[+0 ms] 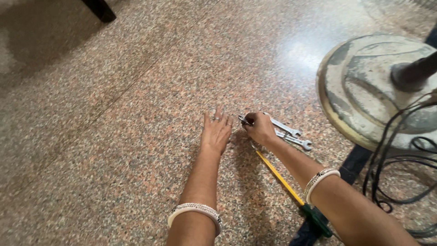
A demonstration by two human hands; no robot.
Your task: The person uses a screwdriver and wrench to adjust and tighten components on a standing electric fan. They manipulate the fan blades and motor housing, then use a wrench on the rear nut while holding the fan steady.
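On floor (pixel 114 136): right hand (pixel 260 129) gripping spanner (pixel 287 127)

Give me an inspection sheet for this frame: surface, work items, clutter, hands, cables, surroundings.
Surface: speckled reddish terrazzo floor, glossy, with glare at upper right.
Work items: two silver open-end wrenches lying side by side; a screwdriver with yellow shaft and green handle lying under the right forearm.
Clutter: nothing seen.
Hands: left hand flat on the floor, fingers spread, holding nothing; right hand closed on the wrench ends.
Cables: black cable looped on the floor at right.
Surroundings: round worn metal base with a pole rising from it; dark furniture leg at top left.
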